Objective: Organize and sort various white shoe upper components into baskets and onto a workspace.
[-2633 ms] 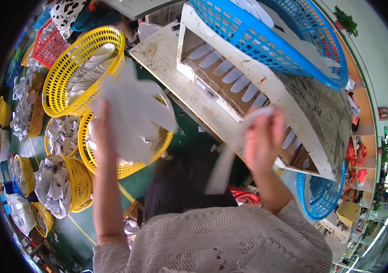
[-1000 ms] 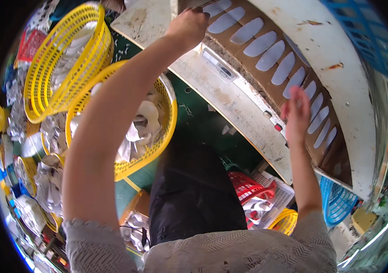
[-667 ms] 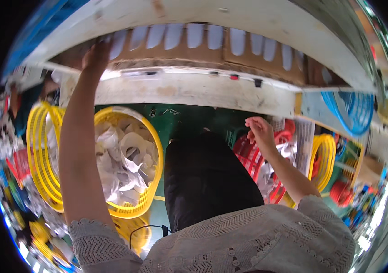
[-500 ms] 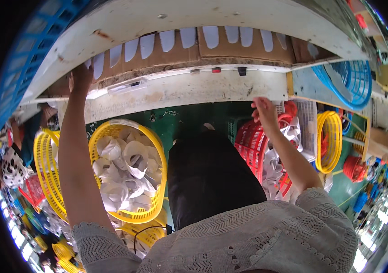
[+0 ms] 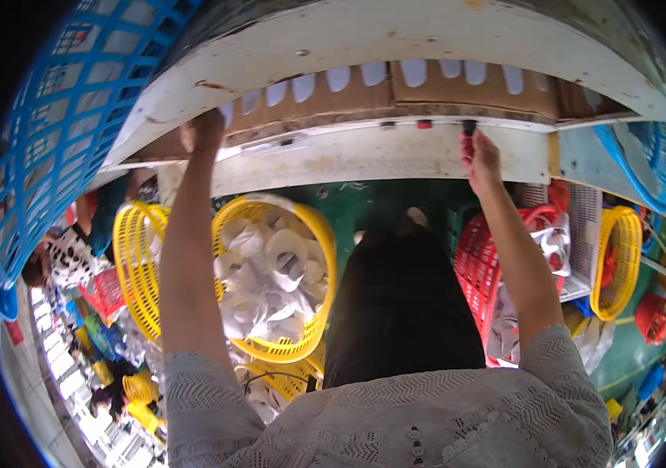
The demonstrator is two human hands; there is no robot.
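Note:
A row of white, round-ended sole-shaped pieces (image 5: pixel 303 87) lies on brown cardboard (image 5: pixel 348 100) in the slot of a white machine (image 5: pixel 309 161). At the slot's left end, beside the leftmost white piece, is my left hand (image 5: pixel 205 132); the panel above hides its fingers. My right hand (image 5: pixel 484 158) is closed at the machine's front edge, with thumb and fingers around a black knob (image 5: pixel 468 125). A red button (image 5: pixel 424 124) sits to the left of that knob.
Below my left arm stands a yellow basket (image 5: pixel 326 234) of curved white pieces, another yellow basket (image 5: pixel 131 261) beside it. A red basket (image 5: pixel 469 257) is by my right forearm. Blue baskets (image 5: pixel 126 56) flank the machine. A person in spotted clothing (image 5: pixel 75 257) is at far left.
My right hand has gone from hanging open in front of the machine up to the black knob and closed on it. My left hand stays at the slot's left end. The whole view has shifted.

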